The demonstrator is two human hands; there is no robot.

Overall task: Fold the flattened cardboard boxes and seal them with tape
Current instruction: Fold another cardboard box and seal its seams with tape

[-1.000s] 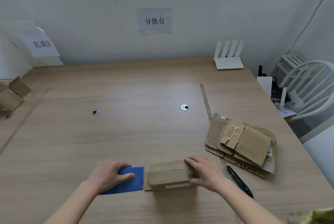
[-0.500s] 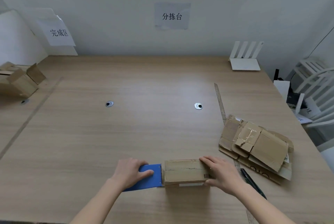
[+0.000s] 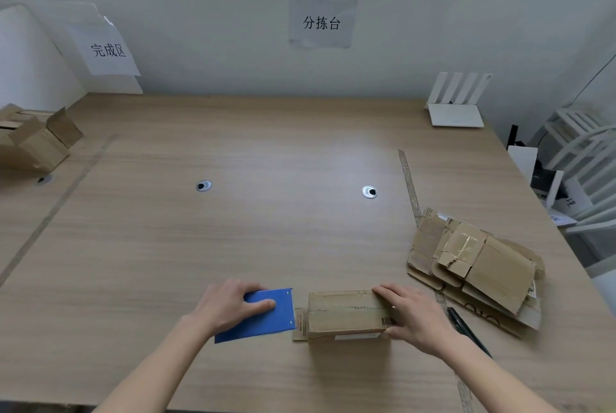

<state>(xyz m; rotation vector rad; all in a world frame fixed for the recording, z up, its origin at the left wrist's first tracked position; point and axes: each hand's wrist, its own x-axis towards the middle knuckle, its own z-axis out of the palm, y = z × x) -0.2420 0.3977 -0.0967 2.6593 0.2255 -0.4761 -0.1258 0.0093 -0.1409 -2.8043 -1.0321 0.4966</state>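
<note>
A small folded cardboard box [image 3: 343, 314] stands on the wooden table [image 3: 266, 229] near its front edge, with a tape strip along its top. My right hand [image 3: 411, 316] grips the box's right end, fingers on top and thumb at the front. My left hand [image 3: 230, 306] holds a flat blue tool [image 3: 263, 316] just left of the box, its right edge near the box's left flap. A stack of flattened cardboard boxes [image 3: 473, 262] lies to the right.
A dark pen [image 3: 466, 332] lies by my right wrist, beside a tape line [image 3: 411, 192] on the table. Folded boxes [image 3: 36, 139] sit at the far left. A white router [image 3: 456, 106] stands at the back right. White chairs [image 3: 583, 162] are beyond the right edge.
My head has shifted, so the scene moved in view. Both hands keep their holds on the blue tool and the box; the tool stays next to the box's left end.
</note>
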